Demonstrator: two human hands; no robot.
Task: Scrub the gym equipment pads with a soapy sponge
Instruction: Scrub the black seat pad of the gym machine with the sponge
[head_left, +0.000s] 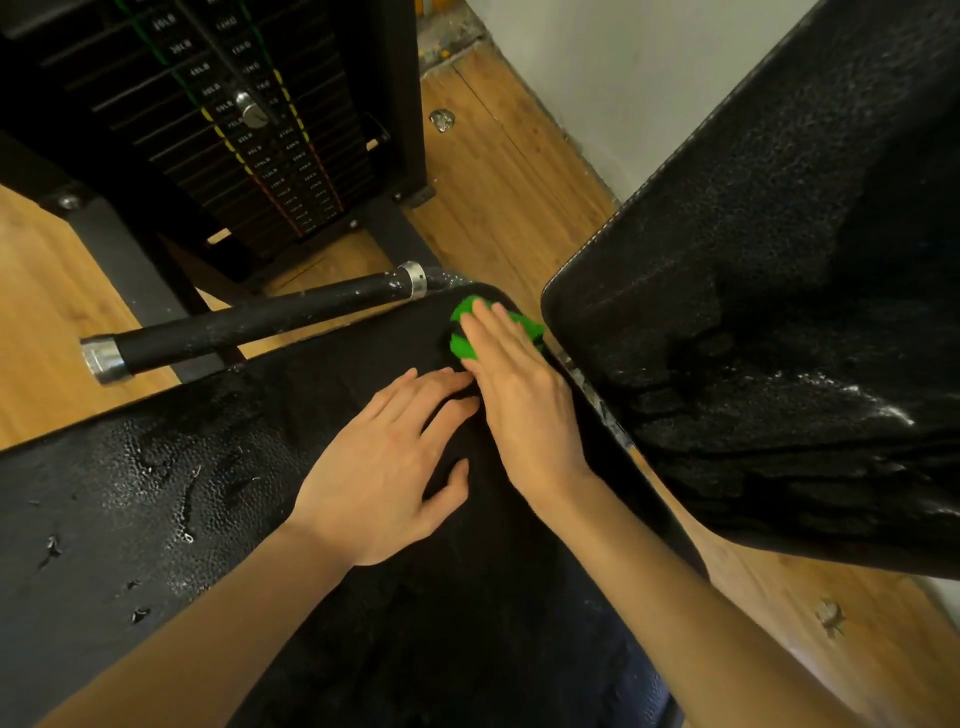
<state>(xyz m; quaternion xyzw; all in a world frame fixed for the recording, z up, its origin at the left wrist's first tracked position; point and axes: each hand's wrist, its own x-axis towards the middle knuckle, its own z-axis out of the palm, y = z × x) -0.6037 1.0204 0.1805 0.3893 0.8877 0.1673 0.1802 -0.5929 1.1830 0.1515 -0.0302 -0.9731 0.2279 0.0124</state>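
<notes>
A black seat pad (171, 488) stretches across the lower half of the view, wet and glistening on its left part. A green sponge (464, 343) lies at the pad's far end. My right hand (519, 400) presses flat on the sponge with straight fingers. My left hand (384, 467) rests flat on the pad just beside it, fingers spread, fingertips almost touching the right hand. A second black pad (769, 291), the backrest, rises at the right with soapy streaks low on its face.
A black handle bar (249, 322) with metal end caps crosses just beyond the seat pad. Behind it stands a weight stack (244, 130) in a black frame. Wooden floor (498, 171) and a white wall (597, 67) lie beyond.
</notes>
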